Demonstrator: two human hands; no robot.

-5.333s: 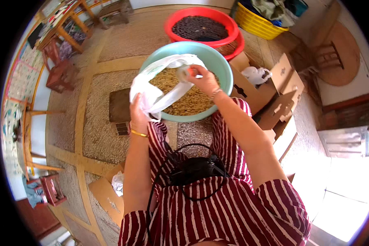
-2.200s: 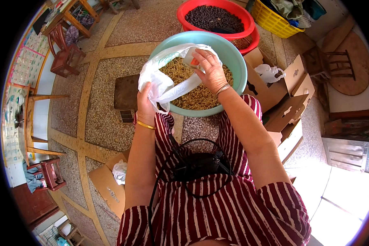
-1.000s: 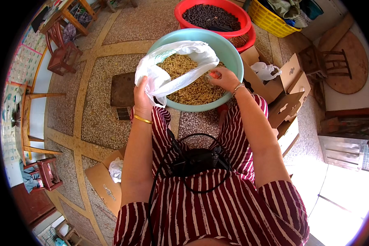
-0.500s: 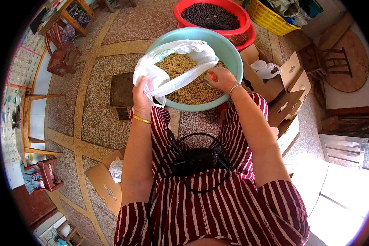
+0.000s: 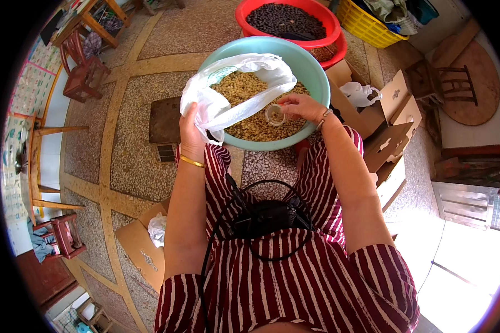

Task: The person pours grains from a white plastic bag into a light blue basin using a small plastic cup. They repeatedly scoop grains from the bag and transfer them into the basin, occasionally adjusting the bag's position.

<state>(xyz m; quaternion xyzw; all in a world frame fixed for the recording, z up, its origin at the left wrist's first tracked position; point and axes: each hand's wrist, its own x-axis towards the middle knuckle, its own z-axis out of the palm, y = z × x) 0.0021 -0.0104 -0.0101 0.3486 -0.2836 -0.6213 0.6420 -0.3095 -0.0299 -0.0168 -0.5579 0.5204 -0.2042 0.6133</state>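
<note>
A light blue basin (image 5: 323, 83) stands in front of me, holding many small tan kernels (image 5: 239, 83). My left hand (image 5: 190, 126) is closed on the near left edge of a white plastic bag (image 5: 205, 105), whose mouth gapes over the basin. In my right hand (image 5: 303, 107) is a small pale cup (image 5: 275, 115), gripped at its right side, with some kernels inside. The cup is just above the heap, near the basin's right inner wall, below the bag's rim. The bag's bottom is hidden.
Behind the basin, a red basin (image 5: 332, 25) of dark round nuts or seeds rests on another red one. A yellow basket (image 5: 366, 25) stands back right. Cardboard boxes (image 5: 394, 133) lie right of the basin; a low dark stool (image 5: 164, 122) is at its left.
My right hand has turned and drawn slightly back, and the cup has come into sight with kernels in it. The left hand and the bag are almost unmoved.
</note>
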